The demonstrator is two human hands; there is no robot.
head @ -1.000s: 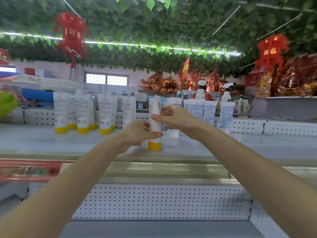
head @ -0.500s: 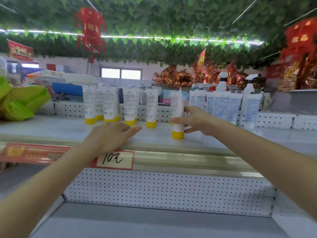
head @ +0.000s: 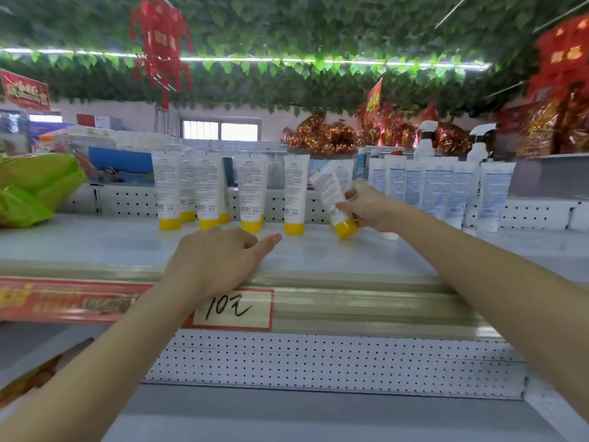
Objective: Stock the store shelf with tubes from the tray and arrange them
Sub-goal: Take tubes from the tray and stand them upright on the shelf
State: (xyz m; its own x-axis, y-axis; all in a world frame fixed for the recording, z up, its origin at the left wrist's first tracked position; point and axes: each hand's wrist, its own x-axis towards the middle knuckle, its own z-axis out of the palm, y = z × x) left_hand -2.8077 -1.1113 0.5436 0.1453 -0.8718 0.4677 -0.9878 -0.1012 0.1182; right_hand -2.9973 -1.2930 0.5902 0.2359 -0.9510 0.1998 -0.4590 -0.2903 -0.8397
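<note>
On the grey store shelf (head: 95, 244), several white tubes with yellow caps (head: 248, 193) stand upright in a row. My right hand (head: 369, 207) grips one more yellow-capped tube (head: 331, 199), which leans left with its cap just above the shelf, at the right end of that row. My left hand (head: 216, 260) rests on the shelf's front edge with loosely curled fingers and the thumb stretched out; it holds nothing. The tray is not in sight.
Several white tubes with blue print (head: 436, 189) and two spray bottles (head: 425, 138) stand to the right. A green bag (head: 32, 186) lies at the left end. A handwritten price tag (head: 232, 309) sits on the shelf rail, with a perforated panel below.
The tube in my right hand stood upright on the shelf half a second ago; now it tilts left. My left hand let go of that tube and came down onto the shelf edge.
</note>
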